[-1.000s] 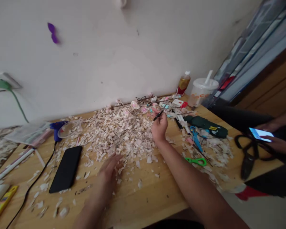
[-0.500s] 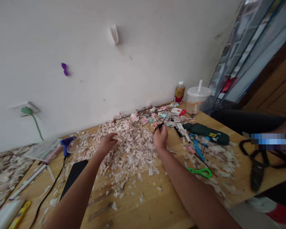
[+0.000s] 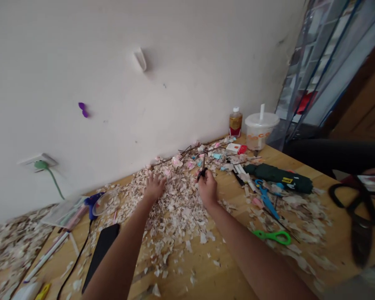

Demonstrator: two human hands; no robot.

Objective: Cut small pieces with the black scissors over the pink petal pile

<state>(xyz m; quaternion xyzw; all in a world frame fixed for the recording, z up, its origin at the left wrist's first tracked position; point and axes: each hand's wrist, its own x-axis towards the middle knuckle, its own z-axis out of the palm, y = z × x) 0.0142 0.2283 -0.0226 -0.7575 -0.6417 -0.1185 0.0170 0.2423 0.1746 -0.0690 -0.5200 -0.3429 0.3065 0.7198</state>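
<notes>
My right hand (image 3: 208, 186) is closed around small black scissors (image 3: 202, 171), whose blades point up toward the wall. My left hand (image 3: 154, 186) rests on a big heap of pale petal-like scraps (image 3: 171, 204), fingers bent down into it near its far edge. Whether they pinch a scrap is hidden. Just beyond both hands lie thin dark twigs with pink blossoms (image 3: 183, 156).
On the wooden table (image 3: 221, 266) lie a black phone (image 3: 101, 254), a blue glue gun (image 3: 92, 201), blue scissors (image 3: 266, 198), green scissors (image 3: 273, 236), a dark green folded umbrella (image 3: 279, 177), a bottle (image 3: 235, 122), a lidded cup (image 3: 261, 130). Large black scissors (image 3: 359, 221) lie at right.
My left hand moved from the near side of the heap up to its far edge. My right hand tilted the scissors upright. The camera tilted upward.
</notes>
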